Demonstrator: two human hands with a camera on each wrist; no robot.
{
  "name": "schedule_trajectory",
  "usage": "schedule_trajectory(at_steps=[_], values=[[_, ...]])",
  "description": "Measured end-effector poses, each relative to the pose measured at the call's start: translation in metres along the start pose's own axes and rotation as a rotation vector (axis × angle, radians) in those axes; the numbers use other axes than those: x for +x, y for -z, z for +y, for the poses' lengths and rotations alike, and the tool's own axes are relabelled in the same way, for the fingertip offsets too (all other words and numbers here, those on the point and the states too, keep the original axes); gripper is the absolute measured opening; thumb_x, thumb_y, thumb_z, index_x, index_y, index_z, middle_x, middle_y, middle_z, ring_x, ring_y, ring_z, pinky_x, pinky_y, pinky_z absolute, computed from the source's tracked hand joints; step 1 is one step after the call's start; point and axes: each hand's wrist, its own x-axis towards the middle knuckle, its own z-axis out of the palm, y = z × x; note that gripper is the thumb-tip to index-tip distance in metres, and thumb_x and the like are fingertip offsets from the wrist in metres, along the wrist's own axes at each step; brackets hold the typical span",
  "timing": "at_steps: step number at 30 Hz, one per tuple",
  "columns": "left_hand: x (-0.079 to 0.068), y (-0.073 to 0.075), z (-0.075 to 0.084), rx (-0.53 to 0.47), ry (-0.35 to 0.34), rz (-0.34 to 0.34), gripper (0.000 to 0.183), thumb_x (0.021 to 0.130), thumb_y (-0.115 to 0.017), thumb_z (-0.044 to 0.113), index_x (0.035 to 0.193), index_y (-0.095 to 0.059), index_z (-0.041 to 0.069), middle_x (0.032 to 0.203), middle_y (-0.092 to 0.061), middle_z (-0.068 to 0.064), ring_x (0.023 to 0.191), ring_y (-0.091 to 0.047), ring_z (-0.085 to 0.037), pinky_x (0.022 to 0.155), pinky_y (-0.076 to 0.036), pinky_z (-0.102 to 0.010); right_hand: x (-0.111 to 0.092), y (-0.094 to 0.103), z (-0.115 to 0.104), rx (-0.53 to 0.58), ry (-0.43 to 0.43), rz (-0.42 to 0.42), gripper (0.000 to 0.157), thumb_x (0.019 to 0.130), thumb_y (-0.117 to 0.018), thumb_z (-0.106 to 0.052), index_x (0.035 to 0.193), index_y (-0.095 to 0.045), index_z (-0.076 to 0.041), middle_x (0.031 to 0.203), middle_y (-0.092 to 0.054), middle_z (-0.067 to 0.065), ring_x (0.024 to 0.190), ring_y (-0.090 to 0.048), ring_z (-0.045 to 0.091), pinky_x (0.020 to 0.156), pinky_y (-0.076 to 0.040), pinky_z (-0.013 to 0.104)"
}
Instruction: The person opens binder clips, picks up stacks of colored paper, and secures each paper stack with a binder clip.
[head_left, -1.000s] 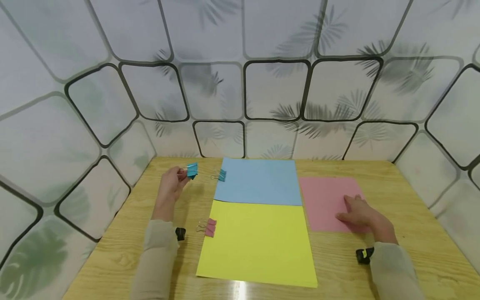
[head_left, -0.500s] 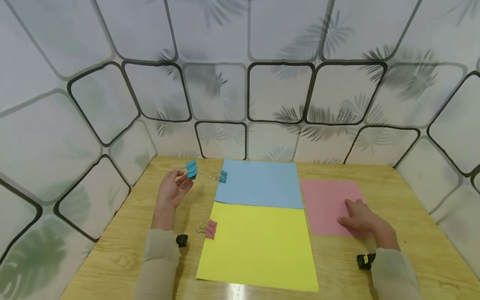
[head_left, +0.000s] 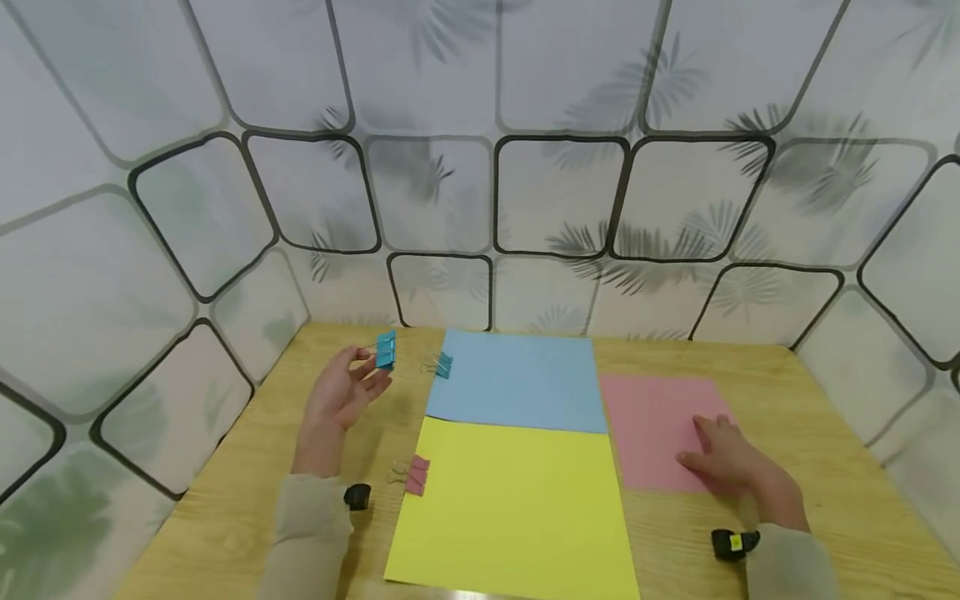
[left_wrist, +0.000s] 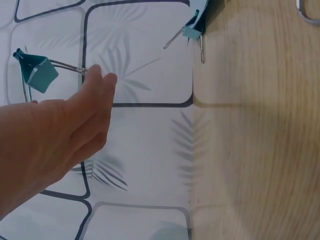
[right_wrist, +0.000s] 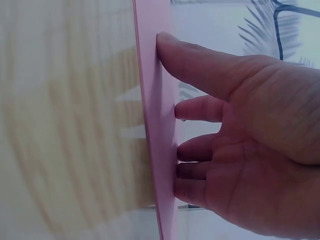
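My left hand (head_left: 341, 392) pinches a teal binder clip (head_left: 386, 351) by its wire handle, raised over the table's left side. The other fingers of that hand stretch out below the clip. In the left wrist view the held binder clip (left_wrist: 41, 73) shows its folded teal body and wire handles. On the right, my right hand (head_left: 738, 457) rests its thumb and fingertips on a sheet of pink paper (head_left: 652, 425). Seen from the right wrist, this hand (right_wrist: 250, 135) has its fingers spread apart against the pink paper (right_wrist: 157, 120), which looks like a thin stack from the edge.
Blue paper (head_left: 517, 379) lies at the back middle, a second teal binder clip (head_left: 444, 365) on its left edge. Yellow paper (head_left: 517, 508) lies nearer, with a pink binder clip (head_left: 417, 475) on its left edge. A patterned wall (head_left: 555, 200) stands behind the wooden table (head_left: 225, 492).
The teal binder clip has turned in my left hand, and that hand's lower fingers have spread out from it. My right hand stays on the pink paper. The head view has tilted slightly up.
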Motion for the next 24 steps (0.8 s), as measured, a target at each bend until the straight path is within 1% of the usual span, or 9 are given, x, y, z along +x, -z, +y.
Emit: schedule_trajectory(at_steps=[3, 5, 7, 10, 13, 17, 19, 22, 24], values=[[-0.002, 0.001, 0.000, -0.085, 0.032, -0.050, 0.024, 0.109, -0.034, 0.033, 0.102, -0.041, 0.011, 0.125, -0.040, -0.015, 0.121, -0.054, -0.033, 0.115, -0.036, -0.042, 0.001, 0.002, 0.000, 0.007, -0.020, -0.023, 0.087, 0.094, -0.068, -0.033, 0.141, -0.022, 0.025, 0.140, -0.005, 0.057, 0.131, -0.006, 0.070, 0.106, -0.014, 0.076], [-0.003, 0.002, 0.001, -0.155, 0.043, -0.058, 0.024, 0.109, -0.032, 0.032, 0.103, -0.040, 0.010, 0.129, -0.036, -0.018, 0.120, -0.056, -0.033, 0.115, -0.035, -0.041, 0.001, 0.002, 0.000, 0.009, -0.020, -0.033, 0.088, 0.094, -0.068, -0.034, 0.140, -0.023, 0.025, 0.139, -0.005, 0.058, 0.131, -0.006, 0.070, 0.105, -0.015, 0.077], [-0.003, 0.002, 0.003, -0.207, 0.046, -0.049, 0.024, 0.109, -0.033, 0.032, 0.105, -0.040, 0.010, 0.128, -0.034, -0.018, 0.113, -0.059, -0.030, 0.113, -0.038, -0.037, 0.001, 0.003, -0.001, -0.009, -0.011, -0.028, 0.086, 0.094, -0.068, -0.033, 0.139, -0.024, 0.026, 0.137, -0.007, 0.059, 0.129, -0.009, 0.071, 0.105, -0.018, 0.076], [0.000, 0.000, 0.008, -0.274, 0.042, -0.027, 0.024, 0.108, -0.035, 0.033, 0.107, -0.040, 0.009, 0.125, -0.033, -0.015, 0.107, -0.058, -0.022, 0.108, -0.043, -0.029, 0.001, 0.006, -0.003, -0.042, 0.002, -0.006, 0.083, 0.093, -0.068, -0.030, 0.138, -0.027, 0.026, 0.135, -0.011, 0.060, 0.128, -0.015, 0.071, 0.104, -0.023, 0.076], [0.002, 0.000, 0.011, -0.366, 0.058, -0.005, 0.023, 0.107, -0.035, 0.033, 0.108, -0.041, 0.011, 0.125, -0.033, -0.014, 0.117, -0.051, -0.020, 0.107, -0.042, -0.024, 0.002, 0.009, -0.004, -0.053, 0.006, 0.003, 0.082, 0.093, -0.069, -0.030, 0.137, -0.027, 0.026, 0.136, -0.012, 0.059, 0.128, -0.016, 0.071, 0.103, -0.024, 0.076], [0.002, 0.002, 0.013, -0.540, 0.110, 0.033, 0.023, 0.106, -0.035, 0.033, 0.108, -0.043, 0.012, 0.129, -0.037, -0.014, 0.131, -0.044, -0.022, 0.110, -0.040, -0.024, 0.004, 0.008, -0.001, -0.042, -0.005, -0.011, 0.086, 0.093, -0.069, -0.033, 0.139, -0.025, 0.025, 0.138, -0.010, 0.058, 0.129, -0.013, 0.070, 0.104, -0.022, 0.076], [0.001, 0.004, 0.013, -0.612, 0.131, 0.045, 0.022, 0.106, -0.036, 0.033, 0.109, -0.043, 0.012, 0.128, -0.040, -0.014, 0.130, -0.046, -0.022, 0.109, -0.040, -0.025, 0.005, 0.007, 0.001, -0.037, -0.015, -0.019, 0.089, 0.092, -0.070, -0.035, 0.139, -0.025, 0.025, 0.139, -0.010, 0.058, 0.130, -0.012, 0.070, 0.104, -0.021, 0.076], [0.002, 0.007, 0.012, -0.699, 0.160, 0.045, 0.020, 0.105, -0.039, 0.031, 0.108, -0.044, 0.012, 0.126, -0.042, -0.013, 0.121, -0.053, -0.024, 0.109, -0.041, -0.026, 0.006, 0.005, 0.002, -0.033, -0.027, -0.026, 0.092, 0.091, -0.070, -0.039, 0.140, -0.025, 0.024, 0.140, -0.009, 0.057, 0.131, -0.011, 0.069, 0.104, -0.019, 0.077], [0.003, 0.009, 0.012, -0.748, 0.179, 0.020, 0.018, 0.105, -0.040, 0.028, 0.109, -0.045, 0.011, 0.131, -0.039, -0.013, 0.129, -0.049, -0.023, 0.110, -0.039, -0.026, 0.006, 0.005, 0.002, -0.034, -0.029, -0.025, 0.092, 0.091, -0.071, -0.039, 0.140, -0.025, 0.025, 0.140, -0.009, 0.057, 0.131, -0.011, 0.069, 0.104, -0.019, 0.077]])
